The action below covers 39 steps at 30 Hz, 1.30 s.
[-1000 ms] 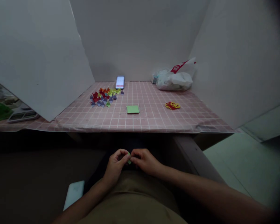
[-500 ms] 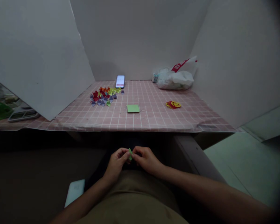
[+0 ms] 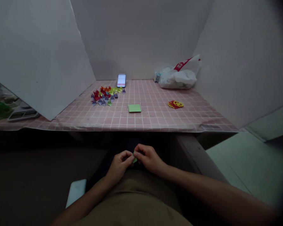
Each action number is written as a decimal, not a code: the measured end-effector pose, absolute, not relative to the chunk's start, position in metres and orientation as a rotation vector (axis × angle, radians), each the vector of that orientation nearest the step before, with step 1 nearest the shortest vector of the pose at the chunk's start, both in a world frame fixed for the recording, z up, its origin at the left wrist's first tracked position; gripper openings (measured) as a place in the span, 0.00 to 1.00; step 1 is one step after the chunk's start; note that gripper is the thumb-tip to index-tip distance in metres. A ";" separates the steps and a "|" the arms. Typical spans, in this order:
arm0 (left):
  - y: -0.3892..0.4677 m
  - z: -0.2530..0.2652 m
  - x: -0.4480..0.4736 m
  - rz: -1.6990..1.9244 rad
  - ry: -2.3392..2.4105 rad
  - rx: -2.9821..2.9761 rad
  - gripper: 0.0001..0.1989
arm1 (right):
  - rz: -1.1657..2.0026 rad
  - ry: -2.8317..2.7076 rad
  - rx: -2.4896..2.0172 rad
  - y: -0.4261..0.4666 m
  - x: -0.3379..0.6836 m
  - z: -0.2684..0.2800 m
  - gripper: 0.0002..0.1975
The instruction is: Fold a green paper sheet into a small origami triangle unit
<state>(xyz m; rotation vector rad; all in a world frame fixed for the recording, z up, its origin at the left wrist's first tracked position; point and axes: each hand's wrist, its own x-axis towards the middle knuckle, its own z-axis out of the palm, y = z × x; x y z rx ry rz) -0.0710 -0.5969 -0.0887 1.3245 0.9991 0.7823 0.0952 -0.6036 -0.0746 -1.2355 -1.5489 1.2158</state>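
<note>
green paper [image 3: 135, 160]: mostly hidden | phone [image 3: 121, 80] text: too small | green object [image 3: 0, 108]: cut at left

From my remote seat, I see the left hand [image 3: 119, 164] and the right hand [image 3: 149, 158] together, pinching a small green paper [image 3: 135, 160] in the lap. On the checked tablecloth [image 3: 153, 121] I make out a green pad [image 3: 134, 108], colourful folded papers [image 3: 104, 97], a lit phone [image 3: 121, 80], red-and-yellow shapes [image 3: 175, 104] and a plastic bag [image 3: 179, 79].

Nothing can be read for certain: pale marks are seen on the red print [image 3: 183, 64] of the plastic bag [image 3: 179, 80], but blurred; the phone [image 3: 121, 80] is lit, its text too tiny.
</note>
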 end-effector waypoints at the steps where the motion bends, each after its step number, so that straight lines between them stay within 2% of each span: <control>1: -0.597 -0.088 -0.071 0.772 0.994 1.328 0.12 | 1.201 -1.543 -1.234 -0.604 0.095 -0.074 0.08; 6: -0.598 -0.084 -0.073 0.799 1.032 1.368 0.14 | 1.343 -1.487 -1.188 -0.605 0.094 -0.074 0.09; 13: -0.595 -0.089 -0.072 0.828 0.946 1.217 0.11 | 1.310 -1.512 -1.174 -0.603 0.097 -0.071 0.15; 20: -0.594 -0.101 -0.073 0.954 0.913 0.876 0.11 | 1.537 -1.311 -1.032 -0.602 0.093 -0.074 0.10; 32: -0.593 -0.101 -0.074 0.889 0.779 0.700 0.14 | 1.772 -1.165 -0.910 -0.604 0.096 -0.067 0.15; 39: -0.593 -0.101 -0.075 0.860 0.751 0.674 0.12 | 1.845 -1.173 -0.852 -0.603 0.099 -0.068 0.15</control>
